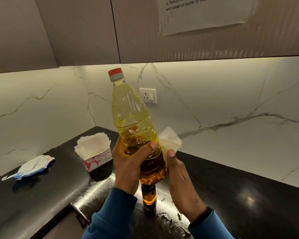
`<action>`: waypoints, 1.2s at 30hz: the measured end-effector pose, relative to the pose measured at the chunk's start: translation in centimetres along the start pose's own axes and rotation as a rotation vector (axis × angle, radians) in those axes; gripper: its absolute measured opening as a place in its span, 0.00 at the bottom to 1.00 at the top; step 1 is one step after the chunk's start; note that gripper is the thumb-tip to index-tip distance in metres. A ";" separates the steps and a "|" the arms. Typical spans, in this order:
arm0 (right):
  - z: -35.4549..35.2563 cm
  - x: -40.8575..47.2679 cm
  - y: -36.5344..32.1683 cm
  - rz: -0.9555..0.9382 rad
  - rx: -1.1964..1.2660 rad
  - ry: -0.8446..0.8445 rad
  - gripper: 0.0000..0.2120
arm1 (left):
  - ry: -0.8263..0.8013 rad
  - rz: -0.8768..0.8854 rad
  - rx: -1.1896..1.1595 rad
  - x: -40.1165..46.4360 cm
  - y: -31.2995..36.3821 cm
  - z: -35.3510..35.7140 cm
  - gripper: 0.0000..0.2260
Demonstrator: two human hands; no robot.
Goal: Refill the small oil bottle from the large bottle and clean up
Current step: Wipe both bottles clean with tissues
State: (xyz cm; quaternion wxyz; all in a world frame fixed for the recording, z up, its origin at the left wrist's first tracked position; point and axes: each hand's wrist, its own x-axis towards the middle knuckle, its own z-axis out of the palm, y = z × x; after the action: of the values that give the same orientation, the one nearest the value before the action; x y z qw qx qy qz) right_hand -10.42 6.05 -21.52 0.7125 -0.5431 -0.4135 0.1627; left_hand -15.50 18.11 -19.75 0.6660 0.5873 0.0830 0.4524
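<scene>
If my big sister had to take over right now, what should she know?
Left hand: grips the big bottle, held upright above the counter, red cap on.
Right hand: presses a tissue against the bottle's side, so it looks like wiping.
Small bottle: stands on the counter right under the big one, with oil in it; its top is hidden.
Tissue box and a crumpled wrapper are to the left.
Done, it seems: pouring.
Left: finish wiping the bottle, wipe the wet patches on the counter, put both bottles away.

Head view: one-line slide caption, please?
Left hand grips capped large oil bottle; right hand wipes it with tissue.
</scene>
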 end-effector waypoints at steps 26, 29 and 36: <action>0.8 0.1 -0.8 -0.254 -0.149 0.160 0.30 | -0.075 -0.213 -0.064 -0.8 0.4 1.7 0.31; 0.2 1.5 -2.2 -0.246 -0.193 0.071 0.41 | -0.165 -0.262 -0.058 -1.3 -0.2 1.4 0.33; 0.1 3.5 -3.5 -0.290 -0.220 -0.018 0.39 | -0.177 -0.203 -0.029 -1.6 -0.9 1.6 0.25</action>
State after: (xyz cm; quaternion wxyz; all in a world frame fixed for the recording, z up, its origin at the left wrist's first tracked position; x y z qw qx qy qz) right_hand -9.16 7.22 -16.86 0.6611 -0.5509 -0.5091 0.0172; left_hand -14.94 15.96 -20.77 0.7214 0.6038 0.0765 0.3302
